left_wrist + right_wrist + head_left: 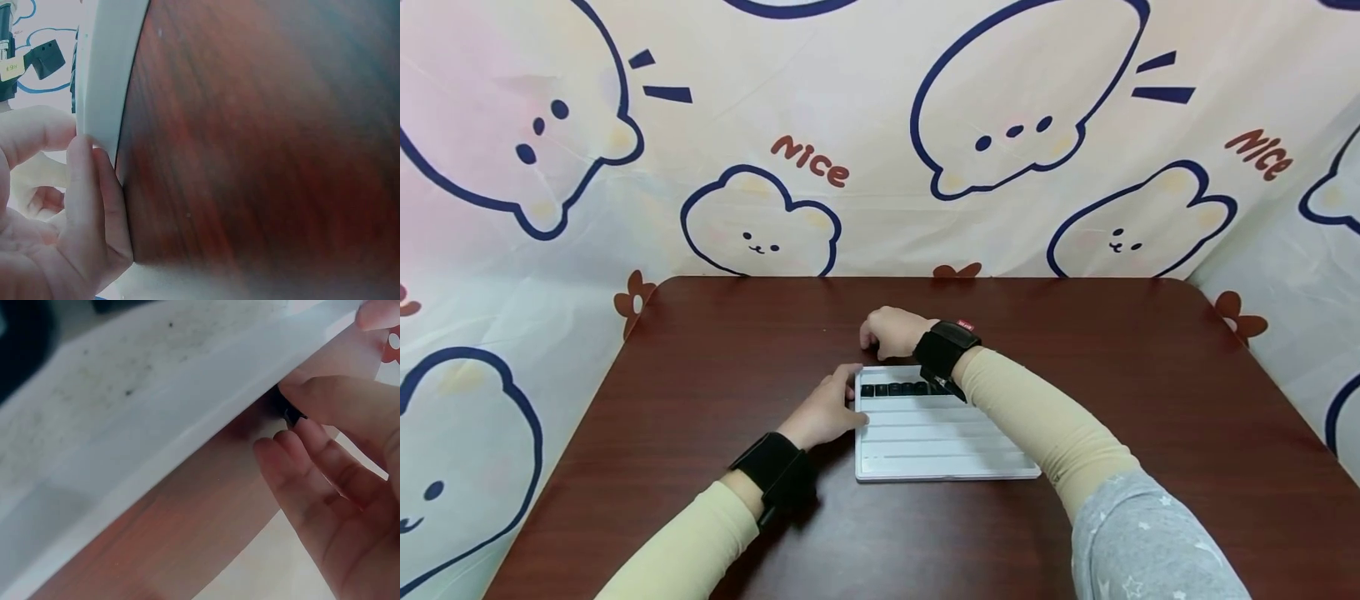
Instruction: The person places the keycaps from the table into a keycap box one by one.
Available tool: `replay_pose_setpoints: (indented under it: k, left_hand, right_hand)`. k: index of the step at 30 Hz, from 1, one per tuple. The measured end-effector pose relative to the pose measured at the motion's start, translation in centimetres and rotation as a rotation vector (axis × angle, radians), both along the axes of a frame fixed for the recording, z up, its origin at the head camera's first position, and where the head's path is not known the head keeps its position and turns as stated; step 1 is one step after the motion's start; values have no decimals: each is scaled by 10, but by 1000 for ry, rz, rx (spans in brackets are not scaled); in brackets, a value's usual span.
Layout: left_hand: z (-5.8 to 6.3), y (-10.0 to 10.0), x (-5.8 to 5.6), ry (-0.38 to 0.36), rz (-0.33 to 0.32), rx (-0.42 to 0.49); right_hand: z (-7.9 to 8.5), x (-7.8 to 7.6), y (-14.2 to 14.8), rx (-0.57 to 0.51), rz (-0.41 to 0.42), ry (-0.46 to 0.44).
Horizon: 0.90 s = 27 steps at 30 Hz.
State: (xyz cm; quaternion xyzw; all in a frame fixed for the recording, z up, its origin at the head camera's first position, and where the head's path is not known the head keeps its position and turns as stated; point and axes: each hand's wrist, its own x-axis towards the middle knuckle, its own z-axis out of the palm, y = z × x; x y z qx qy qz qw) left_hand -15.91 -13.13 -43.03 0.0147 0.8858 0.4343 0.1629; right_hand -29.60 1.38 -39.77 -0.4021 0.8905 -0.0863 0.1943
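Observation:
A flat white ridged tray [940,442] lies on the table, with a row of small black keycaps [893,389] along its far end. My left hand [826,410] grips the tray's left edge, its thumb over the rim. The left wrist view shows that hand's fingers [81,181] against the white side wall. Just beyond the far edge is my right hand [897,332]. In the right wrist view, a small black piece [290,412], seemingly a keycap, is pinched between its thumb and forefinger, partly hidden. My right wrist covers the right part of the row.
The dark brown wooden table [722,367] surrounds the tray on all sides. Behind it hangs a pale cloth [880,225] printed with cartoon bears. Black wrist straps [782,475] sit on both arms.

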Motion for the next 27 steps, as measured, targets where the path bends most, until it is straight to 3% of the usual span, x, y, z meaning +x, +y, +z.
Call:
replay_pose_setpoints:
  k: [7, 17, 27]
  left_hand:
    - [1, 2, 0, 16, 1, 0]
    - [-2, 2, 0, 23, 0, 0]
    - [-1, 0, 2, 18, 1, 1]
  right_hand:
    - [0, 0, 5, 3, -23, 0]
    - [1, 0, 17, -64, 8, -17]
    - [12, 0, 47, -204, 0, -125]
